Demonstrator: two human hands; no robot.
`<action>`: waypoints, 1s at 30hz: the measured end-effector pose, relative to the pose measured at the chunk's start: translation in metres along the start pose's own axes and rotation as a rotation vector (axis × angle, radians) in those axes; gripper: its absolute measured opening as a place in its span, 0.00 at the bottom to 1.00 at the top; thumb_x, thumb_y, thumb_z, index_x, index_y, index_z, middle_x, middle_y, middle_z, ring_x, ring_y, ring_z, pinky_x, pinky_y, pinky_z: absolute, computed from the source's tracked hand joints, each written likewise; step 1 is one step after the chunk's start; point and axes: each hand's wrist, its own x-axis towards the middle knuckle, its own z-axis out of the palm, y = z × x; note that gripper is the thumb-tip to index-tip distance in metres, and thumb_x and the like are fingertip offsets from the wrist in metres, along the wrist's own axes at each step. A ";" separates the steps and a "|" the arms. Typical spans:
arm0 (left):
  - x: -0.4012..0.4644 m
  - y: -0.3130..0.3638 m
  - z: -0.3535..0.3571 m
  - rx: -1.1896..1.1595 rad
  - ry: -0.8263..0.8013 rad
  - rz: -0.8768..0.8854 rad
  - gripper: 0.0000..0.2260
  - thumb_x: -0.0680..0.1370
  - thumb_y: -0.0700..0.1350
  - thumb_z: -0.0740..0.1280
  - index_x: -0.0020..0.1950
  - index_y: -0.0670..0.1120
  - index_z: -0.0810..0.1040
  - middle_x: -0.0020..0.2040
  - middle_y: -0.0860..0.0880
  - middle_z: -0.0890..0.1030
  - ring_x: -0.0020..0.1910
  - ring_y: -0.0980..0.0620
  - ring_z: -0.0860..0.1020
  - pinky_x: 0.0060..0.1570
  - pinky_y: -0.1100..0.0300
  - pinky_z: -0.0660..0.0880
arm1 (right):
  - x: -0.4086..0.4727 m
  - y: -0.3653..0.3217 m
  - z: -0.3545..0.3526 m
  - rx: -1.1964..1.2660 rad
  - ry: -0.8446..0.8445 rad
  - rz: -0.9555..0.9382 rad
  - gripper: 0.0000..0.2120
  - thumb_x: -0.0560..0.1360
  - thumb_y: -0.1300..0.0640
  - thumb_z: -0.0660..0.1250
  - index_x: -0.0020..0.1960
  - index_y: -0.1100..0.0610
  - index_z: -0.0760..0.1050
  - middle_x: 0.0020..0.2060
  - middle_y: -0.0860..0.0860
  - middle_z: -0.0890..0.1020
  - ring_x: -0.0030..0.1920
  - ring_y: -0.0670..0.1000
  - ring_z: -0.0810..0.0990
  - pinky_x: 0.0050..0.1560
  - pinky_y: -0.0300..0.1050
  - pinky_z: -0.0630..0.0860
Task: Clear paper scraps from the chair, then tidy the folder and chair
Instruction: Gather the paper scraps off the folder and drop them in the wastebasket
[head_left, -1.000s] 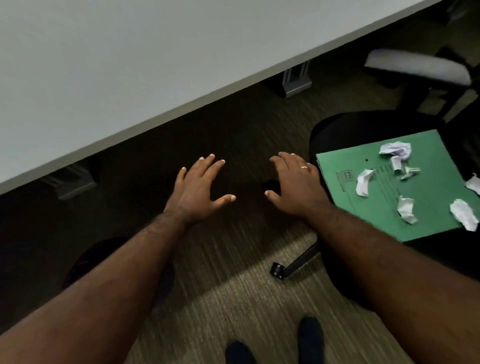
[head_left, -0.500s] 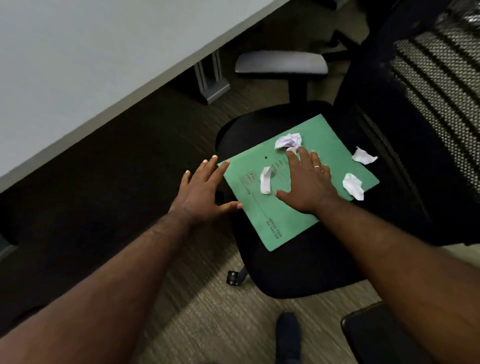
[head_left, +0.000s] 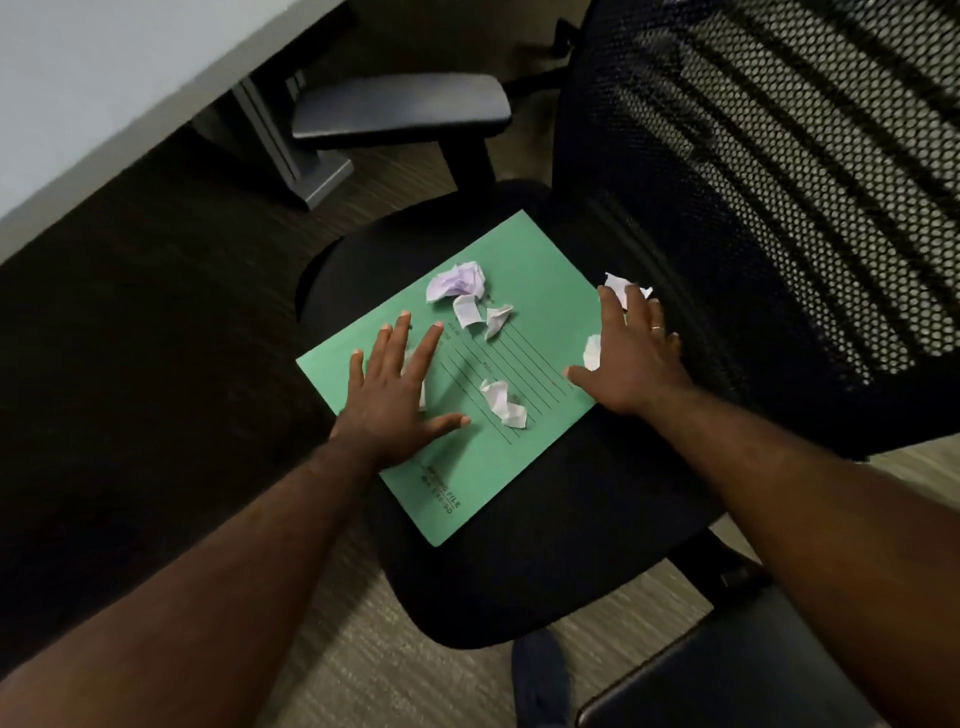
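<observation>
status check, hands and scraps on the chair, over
Left hand and right hand open, flat on green folder. Paper scraps uncollected. Nothing blocking.

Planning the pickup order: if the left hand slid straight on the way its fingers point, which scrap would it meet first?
Likely the small white scrap just beyond the left hand fingertips, then the purple-tinted crumpled scrap; height above the green folder is unclear.

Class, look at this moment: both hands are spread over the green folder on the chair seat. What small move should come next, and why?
Probably curl the right hand around the scrap beside its thumb. Both hands are open and hold nothing, several crumpled scraps lie loose on the green folder, and that one looks nearest to a hand. The left hand lies flat over the folder.
</observation>
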 end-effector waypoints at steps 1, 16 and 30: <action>0.005 0.001 0.003 -0.001 0.007 0.007 0.48 0.65 0.75 0.59 0.72 0.64 0.30 0.78 0.48 0.36 0.76 0.47 0.37 0.71 0.42 0.39 | 0.005 0.003 0.001 0.013 0.011 0.003 0.48 0.71 0.43 0.71 0.78 0.53 0.43 0.78 0.57 0.45 0.77 0.63 0.44 0.73 0.66 0.52; 0.080 0.006 0.018 0.061 0.149 0.093 0.46 0.64 0.79 0.56 0.76 0.65 0.42 0.79 0.45 0.38 0.76 0.41 0.38 0.71 0.37 0.38 | 0.076 0.024 0.015 0.067 0.027 0.042 0.30 0.78 0.47 0.63 0.76 0.43 0.55 0.77 0.58 0.49 0.75 0.65 0.52 0.72 0.62 0.60; 0.108 0.027 0.014 -0.134 0.194 0.263 0.13 0.76 0.47 0.69 0.59 0.45 0.80 0.67 0.38 0.73 0.63 0.38 0.70 0.60 0.47 0.70 | 0.089 0.034 0.021 0.100 0.248 0.001 0.09 0.73 0.71 0.63 0.51 0.65 0.79 0.51 0.61 0.81 0.51 0.61 0.80 0.52 0.54 0.79</action>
